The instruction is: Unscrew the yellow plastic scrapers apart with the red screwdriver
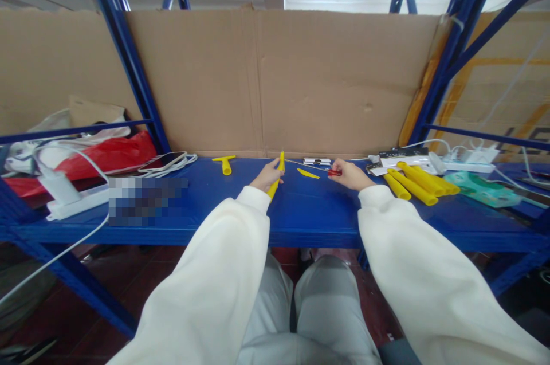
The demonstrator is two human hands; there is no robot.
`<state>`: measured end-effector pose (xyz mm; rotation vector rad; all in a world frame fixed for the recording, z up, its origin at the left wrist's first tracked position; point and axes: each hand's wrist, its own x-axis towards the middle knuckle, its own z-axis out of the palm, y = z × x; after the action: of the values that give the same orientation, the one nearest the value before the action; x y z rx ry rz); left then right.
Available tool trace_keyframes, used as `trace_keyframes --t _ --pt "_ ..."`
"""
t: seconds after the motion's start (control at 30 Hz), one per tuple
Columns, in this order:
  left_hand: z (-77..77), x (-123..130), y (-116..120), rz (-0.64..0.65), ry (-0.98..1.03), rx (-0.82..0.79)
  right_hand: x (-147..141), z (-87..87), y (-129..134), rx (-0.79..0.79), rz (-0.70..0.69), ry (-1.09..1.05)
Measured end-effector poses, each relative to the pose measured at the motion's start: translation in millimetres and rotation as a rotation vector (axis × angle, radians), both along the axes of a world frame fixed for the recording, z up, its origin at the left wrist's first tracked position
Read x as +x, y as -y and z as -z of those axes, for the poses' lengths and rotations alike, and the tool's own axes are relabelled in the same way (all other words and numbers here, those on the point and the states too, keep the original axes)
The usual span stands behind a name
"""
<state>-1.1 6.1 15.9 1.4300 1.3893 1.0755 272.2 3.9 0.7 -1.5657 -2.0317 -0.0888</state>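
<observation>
My left hand [267, 175] is closed around a yellow tool [275, 183], a long narrow piece that stands up and points toward the cardboard. My right hand [350, 175] pinches a small red handle [334, 172]. From it a thin straight rod [307, 165] runs left toward the yellow tool; whether the two touch is too small to tell. Between my hands a flat yellow strip [308, 173] lies on the blue table [315, 210]. To the left lies a yellow T-shaped piece [226, 165] with a hollow handle. Several yellow tubes [415, 184] are heaped right of my right hand.
A cardboard panel [262, 84] closes off the back between blue posts. Small black-and-white items [317, 161] lie at its foot. Left are a power strip [79, 203], cables and a red bag [109, 156]; right, a green packet [490, 188] and more cables.
</observation>
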Motion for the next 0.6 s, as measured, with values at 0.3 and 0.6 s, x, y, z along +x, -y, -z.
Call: trace_keyframes --t 0.3,0.6 --pt "3.6 -2.2 -6.9 0.000 -0.002 0.004 0.5 -1.7 1.3 0.014 -0.074 0.034" --pt "2.7 -0.9 -5.4 0.006 0.013 -0.007 5.0 3.4 -5.8 0.032 -0.038 -0.053"
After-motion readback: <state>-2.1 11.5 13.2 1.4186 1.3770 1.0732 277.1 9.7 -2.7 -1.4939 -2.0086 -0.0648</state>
